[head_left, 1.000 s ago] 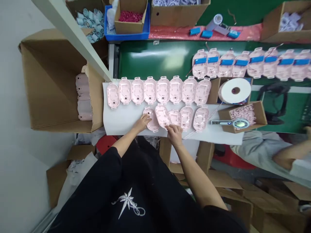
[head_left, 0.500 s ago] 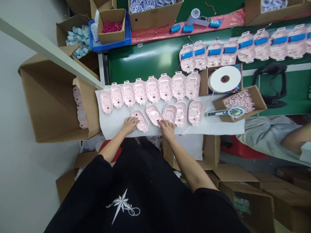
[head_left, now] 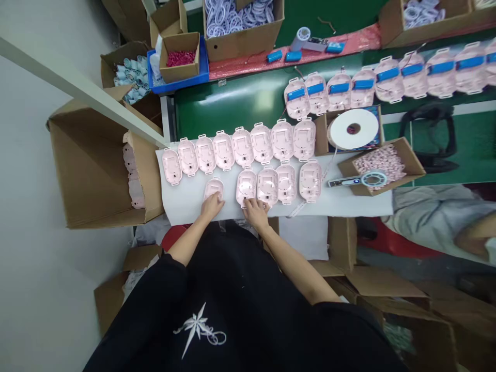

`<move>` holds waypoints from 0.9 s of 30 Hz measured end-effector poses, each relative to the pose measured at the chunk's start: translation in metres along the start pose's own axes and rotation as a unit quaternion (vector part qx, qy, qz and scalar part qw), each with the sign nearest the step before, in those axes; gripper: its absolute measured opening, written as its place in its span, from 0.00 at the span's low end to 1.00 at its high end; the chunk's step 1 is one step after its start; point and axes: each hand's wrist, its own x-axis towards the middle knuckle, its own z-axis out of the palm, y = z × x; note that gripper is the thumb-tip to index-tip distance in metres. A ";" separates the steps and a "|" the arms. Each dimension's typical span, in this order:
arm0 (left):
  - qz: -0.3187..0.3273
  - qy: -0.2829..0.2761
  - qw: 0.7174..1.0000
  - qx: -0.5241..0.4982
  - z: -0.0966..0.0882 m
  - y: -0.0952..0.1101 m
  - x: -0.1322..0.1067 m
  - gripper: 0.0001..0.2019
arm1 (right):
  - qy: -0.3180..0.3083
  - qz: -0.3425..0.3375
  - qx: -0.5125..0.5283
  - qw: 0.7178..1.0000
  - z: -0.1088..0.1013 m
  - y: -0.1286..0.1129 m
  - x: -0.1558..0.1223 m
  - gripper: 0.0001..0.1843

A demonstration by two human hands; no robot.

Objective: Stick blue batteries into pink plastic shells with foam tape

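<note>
My left hand is closed on the lower end of a pink plastic shell, which lies open side up on the white sheet. Fingers cover part of that shell. To its right, my right hand has its fingertips at the bottom edge of another pink shell, close to the neighbouring shell. Whether those fingers grip or only touch is hard to see. Two more shells stand further right, one of them a bit apart. Behind runs a row of similar shells.
Shells with blue batteries line the green bench. At right are a white tape roll, a box of small pink parts and a handheld fan-like object. A large carton stands left. A person's arm is at far right.
The left shell has turned from slanted to nearly upright and shifted left with my left hand. The shells by my right hand have straightened side by side. The view has shifted slightly.
</note>
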 end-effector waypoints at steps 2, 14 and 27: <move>0.027 -0.007 0.999 -0.026 0.006 0.010 0.004 0.28 | -0.003 0.000 -0.002 1.000 0.001 0.000 0.001 0.20; 0.089 -0.030 0.993 -0.069 0.018 0.065 0.036 0.33 | -0.033 -0.007 -0.043 0.998 -0.008 0.021 -0.006 0.21; 0.082 -0.009 0.995 0.050 0.016 0.075 0.016 0.34 | -0.008 0.132 0.007 0.991 -0.013 0.069 0.002 0.37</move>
